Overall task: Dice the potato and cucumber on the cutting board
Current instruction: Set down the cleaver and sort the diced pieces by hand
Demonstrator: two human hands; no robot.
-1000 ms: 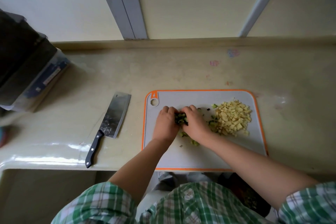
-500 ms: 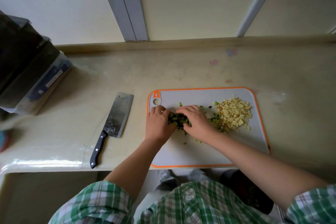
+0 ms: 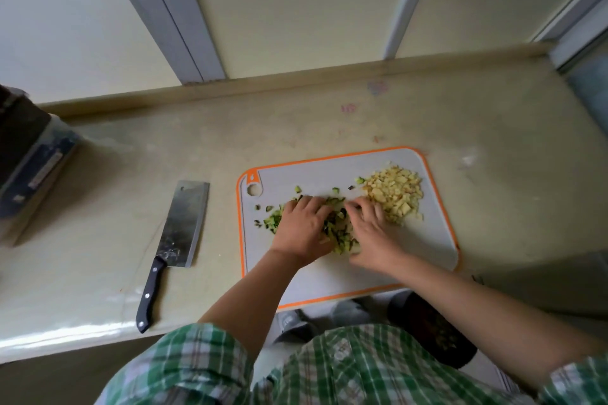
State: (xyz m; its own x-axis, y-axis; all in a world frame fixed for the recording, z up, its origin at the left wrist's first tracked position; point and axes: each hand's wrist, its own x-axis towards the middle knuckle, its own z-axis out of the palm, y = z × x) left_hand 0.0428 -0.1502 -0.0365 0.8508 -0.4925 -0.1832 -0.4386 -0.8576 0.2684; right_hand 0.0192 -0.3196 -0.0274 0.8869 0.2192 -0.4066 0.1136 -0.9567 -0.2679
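Grips spread, left hand (image 3: 302,227) and right hand (image 3: 373,235) corral cucumber dice (image 3: 336,231). One hasty sweep — bits could join the potato pile (image 3: 394,194).

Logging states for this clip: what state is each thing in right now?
cutting board, flat on the counter
cucumber, diced, heaped between the hands, stray bits beside
potato, diced, piled at the cutting board's far right
cleaver, flat on the counter, unheld
left hand, touches the cucumber heap
right hand, touches the cucumber heap
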